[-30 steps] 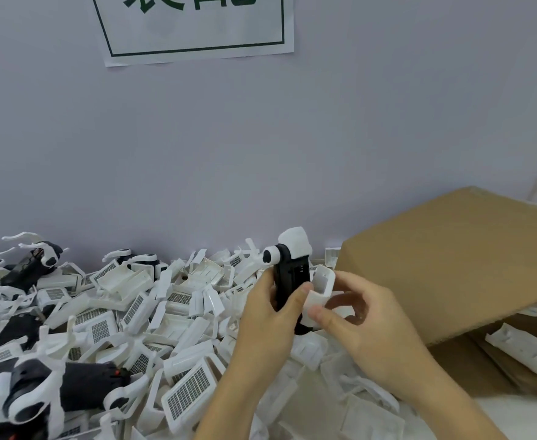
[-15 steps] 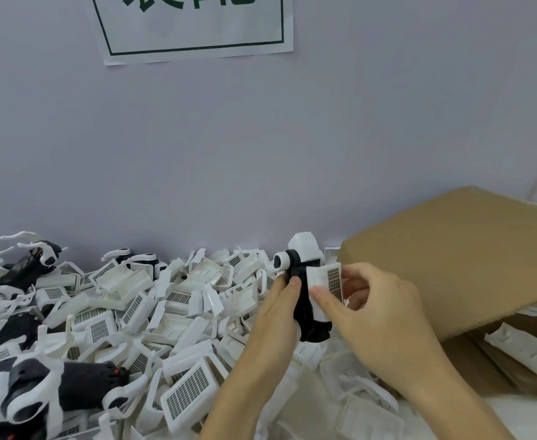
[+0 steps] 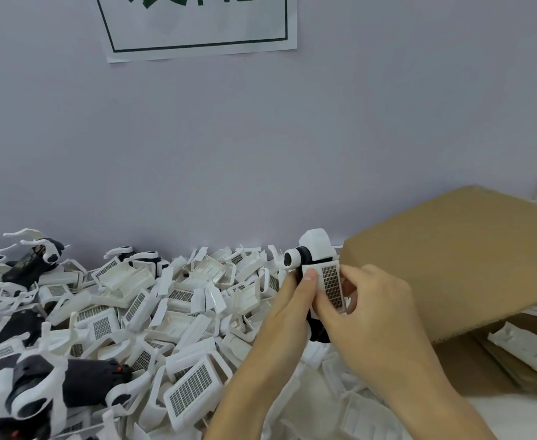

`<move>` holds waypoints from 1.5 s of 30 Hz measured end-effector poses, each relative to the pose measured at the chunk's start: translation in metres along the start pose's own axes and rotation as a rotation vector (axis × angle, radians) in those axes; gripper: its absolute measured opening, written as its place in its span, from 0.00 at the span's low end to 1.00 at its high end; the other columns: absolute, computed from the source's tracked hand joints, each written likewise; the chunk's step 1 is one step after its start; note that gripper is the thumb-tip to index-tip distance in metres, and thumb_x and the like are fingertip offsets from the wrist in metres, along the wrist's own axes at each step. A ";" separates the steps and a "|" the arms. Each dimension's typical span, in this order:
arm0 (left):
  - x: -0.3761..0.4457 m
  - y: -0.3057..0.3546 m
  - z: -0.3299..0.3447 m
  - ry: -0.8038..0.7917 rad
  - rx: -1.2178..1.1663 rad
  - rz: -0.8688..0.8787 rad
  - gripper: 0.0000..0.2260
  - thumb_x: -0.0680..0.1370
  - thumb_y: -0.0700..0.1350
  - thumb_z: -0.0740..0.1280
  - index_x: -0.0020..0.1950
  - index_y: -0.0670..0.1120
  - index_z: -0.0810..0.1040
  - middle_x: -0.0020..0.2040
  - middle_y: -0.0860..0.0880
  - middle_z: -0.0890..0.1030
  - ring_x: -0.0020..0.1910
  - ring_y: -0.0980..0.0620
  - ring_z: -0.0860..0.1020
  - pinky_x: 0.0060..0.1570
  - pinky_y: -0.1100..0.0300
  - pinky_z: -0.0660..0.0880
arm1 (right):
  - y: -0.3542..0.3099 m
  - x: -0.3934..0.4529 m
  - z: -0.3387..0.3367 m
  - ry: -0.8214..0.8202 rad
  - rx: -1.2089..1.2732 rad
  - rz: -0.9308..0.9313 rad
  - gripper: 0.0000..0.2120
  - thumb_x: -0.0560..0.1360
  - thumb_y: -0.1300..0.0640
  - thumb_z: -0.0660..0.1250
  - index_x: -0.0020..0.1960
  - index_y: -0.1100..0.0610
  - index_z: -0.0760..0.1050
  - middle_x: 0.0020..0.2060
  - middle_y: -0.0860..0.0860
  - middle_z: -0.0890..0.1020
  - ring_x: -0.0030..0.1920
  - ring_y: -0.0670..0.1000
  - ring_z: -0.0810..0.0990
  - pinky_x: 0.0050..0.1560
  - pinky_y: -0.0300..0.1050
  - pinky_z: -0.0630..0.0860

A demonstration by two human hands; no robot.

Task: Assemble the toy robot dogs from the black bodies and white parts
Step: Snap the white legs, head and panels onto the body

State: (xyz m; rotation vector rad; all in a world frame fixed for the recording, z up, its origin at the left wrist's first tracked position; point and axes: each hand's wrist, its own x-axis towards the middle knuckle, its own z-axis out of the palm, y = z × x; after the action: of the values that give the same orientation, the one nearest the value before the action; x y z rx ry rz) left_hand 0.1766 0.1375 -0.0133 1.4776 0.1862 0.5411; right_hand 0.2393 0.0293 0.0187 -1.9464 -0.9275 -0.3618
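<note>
My left hand (image 3: 287, 308) grips an upright black dog body (image 3: 319, 332) with a white head piece (image 3: 316, 242) on top. My right hand (image 3: 371, 308) pinches a white grille cover (image 3: 330, 285) and holds it flat against the body's side, with my left thumb on its edge. Most of the black body is hidden behind both hands. A heap of loose white grille covers (image 3: 194, 389) fills the table to the left. Two assembled dogs lie at the far left, one near (image 3: 54, 389) and one far (image 3: 32, 265).
A brown cardboard box (image 3: 457, 258) stands close on the right, its flap over a lower box holding a white part (image 3: 527, 347). A grey wall with a paper sign (image 3: 197, 23) runs right behind the heap.
My right hand has turned the white cover grille-side out and brought it up against the black body. Both hands and the body have shifted slightly to the right.
</note>
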 end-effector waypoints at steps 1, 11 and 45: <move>-0.001 0.001 0.001 -0.007 -0.001 0.006 0.13 0.82 0.59 0.60 0.51 0.53 0.78 0.36 0.62 0.83 0.35 0.67 0.80 0.35 0.75 0.73 | 0.000 -0.001 0.000 -0.011 -0.017 -0.008 0.19 0.75 0.37 0.62 0.33 0.49 0.73 0.32 0.43 0.73 0.35 0.44 0.75 0.32 0.36 0.66; 0.001 0.006 0.006 0.119 -0.153 0.016 0.16 0.75 0.55 0.67 0.63 0.56 0.80 0.54 0.50 0.86 0.53 0.53 0.85 0.44 0.64 0.81 | 0.001 0.005 -0.014 -0.194 0.227 0.086 0.13 0.77 0.43 0.63 0.40 0.44 0.82 0.38 0.39 0.80 0.42 0.42 0.77 0.40 0.30 0.70; -0.003 0.017 0.019 0.226 -0.065 0.058 0.14 0.83 0.57 0.62 0.50 0.52 0.85 0.49 0.48 0.87 0.50 0.49 0.85 0.51 0.52 0.80 | -0.018 -0.006 0.011 -0.061 1.161 0.650 0.16 0.74 0.45 0.69 0.47 0.56 0.88 0.45 0.56 0.88 0.46 0.54 0.88 0.37 0.41 0.83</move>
State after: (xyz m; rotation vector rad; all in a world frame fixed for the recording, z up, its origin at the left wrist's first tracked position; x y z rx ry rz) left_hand 0.1789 0.1191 0.0048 1.3608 0.3004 0.7547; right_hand 0.2208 0.0409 0.0203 -1.0471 -0.3196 0.5289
